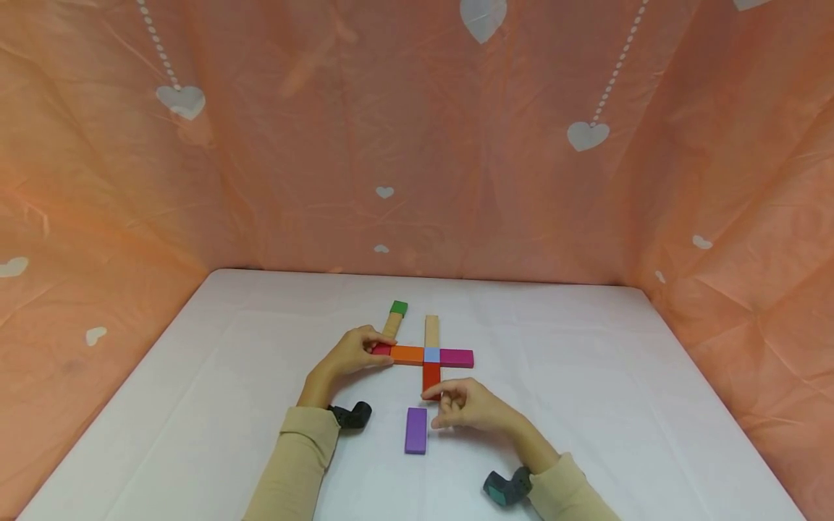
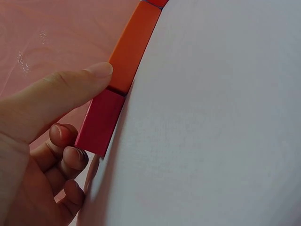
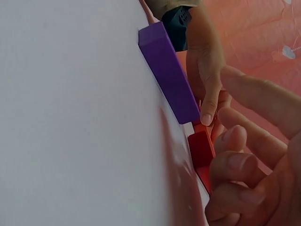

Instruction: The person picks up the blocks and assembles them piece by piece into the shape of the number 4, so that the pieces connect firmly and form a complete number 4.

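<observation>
Several flat wooden blocks lie joined on the white table. My left hand (image 1: 352,352) pinches the crimson block (image 2: 100,122) at the left end of the row, its thumb touching the orange block (image 1: 407,355) beside it. A light blue block (image 1: 432,354) sits at the crossing, with a magenta block (image 1: 457,358) to its right and a red block (image 1: 431,376) on the near side. Close to the red block's near end, my right hand (image 1: 474,406) has its fingers loosely bent and holds nothing. A purple block (image 1: 416,431) lies apart, left of the right thumb.
A natural wood block (image 1: 432,331) extends away from the crossing. Another wooden piece (image 1: 392,325), with a green block (image 1: 399,309) at its far end, slants beyond the left hand. Orange cloth with hearts (image 1: 423,145) hangs around the white table (image 1: 573,347).
</observation>
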Demonstrator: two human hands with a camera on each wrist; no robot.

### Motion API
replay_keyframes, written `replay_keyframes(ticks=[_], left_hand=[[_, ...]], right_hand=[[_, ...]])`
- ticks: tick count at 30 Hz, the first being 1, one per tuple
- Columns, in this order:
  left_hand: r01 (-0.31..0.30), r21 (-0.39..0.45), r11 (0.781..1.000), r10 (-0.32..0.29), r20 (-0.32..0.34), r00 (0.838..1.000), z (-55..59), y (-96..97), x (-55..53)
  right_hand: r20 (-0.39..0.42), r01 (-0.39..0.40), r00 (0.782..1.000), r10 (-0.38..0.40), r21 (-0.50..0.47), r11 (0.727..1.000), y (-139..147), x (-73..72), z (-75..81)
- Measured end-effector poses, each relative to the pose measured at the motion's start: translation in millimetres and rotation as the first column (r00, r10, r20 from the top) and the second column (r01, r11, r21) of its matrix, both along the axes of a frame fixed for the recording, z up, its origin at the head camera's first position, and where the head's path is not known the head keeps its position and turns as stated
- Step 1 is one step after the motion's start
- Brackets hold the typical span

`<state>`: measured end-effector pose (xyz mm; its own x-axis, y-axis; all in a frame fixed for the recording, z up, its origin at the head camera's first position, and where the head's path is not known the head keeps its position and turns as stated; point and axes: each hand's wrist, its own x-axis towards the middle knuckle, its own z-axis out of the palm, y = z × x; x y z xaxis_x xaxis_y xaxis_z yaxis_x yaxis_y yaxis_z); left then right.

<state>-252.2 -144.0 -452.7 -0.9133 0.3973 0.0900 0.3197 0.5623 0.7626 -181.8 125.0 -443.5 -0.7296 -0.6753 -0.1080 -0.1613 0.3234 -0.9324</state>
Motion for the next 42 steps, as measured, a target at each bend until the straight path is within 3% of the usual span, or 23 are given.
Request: replay_keyframes(ticks=[13, 23, 42], left_hand=[[0.004, -0.015, 1.000, -0.004, -0.006, 1.000, 0.4, 0.5, -0.2], [-0.001, -0.018, 1.000, 0.001, 0.000, 1.000, 1.3, 0.5, -0.4], [-0.005, -0.010, 1.000, 0.005, 0.003, 1.000, 1.0, 0.2, 1.0]], right_hand=[[0.024, -0.102, 0.994, 0.104, -0.062, 0.993, -6, 12.0, -4.5], [-0.056, -0.138, 0.989, 0.137, -0.015, 0.990, -10, 19.4, -3.5], [-0.101, -0.069, 0.992, 0.071, 0.026, 0.997, -13, 23.5, -6.2]])
